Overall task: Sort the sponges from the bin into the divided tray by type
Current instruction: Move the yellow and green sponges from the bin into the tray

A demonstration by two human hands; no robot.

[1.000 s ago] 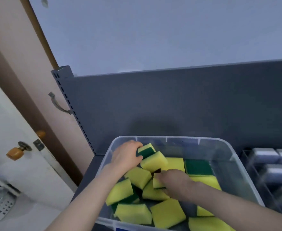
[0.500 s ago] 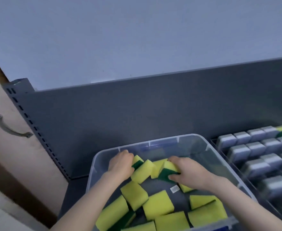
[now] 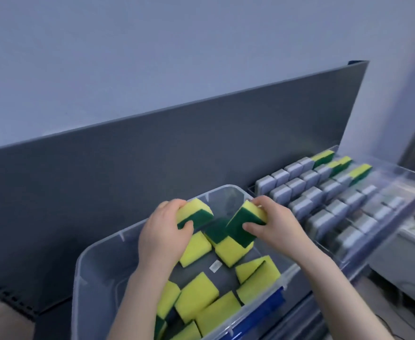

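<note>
As both rose, left hand (image 3: 162, 233) and right hand (image 3: 274, 228) lifted sponges (image 3: 194, 211).

Bin (image 3: 96, 278), front centre: loose sponges (image 3: 196, 295) inside. Divided tray (image 3: 385, 234), just right of bin: rowed sponges (image 3: 324, 192) inside. Upright panel (image 3: 152, 155) behind both. Above bin's far end: left hand (image 3: 162, 234) gripping left sponge (image 3: 194, 212), right hand (image 3: 275, 224) gripping right sponge (image 3: 245, 220).
</note>
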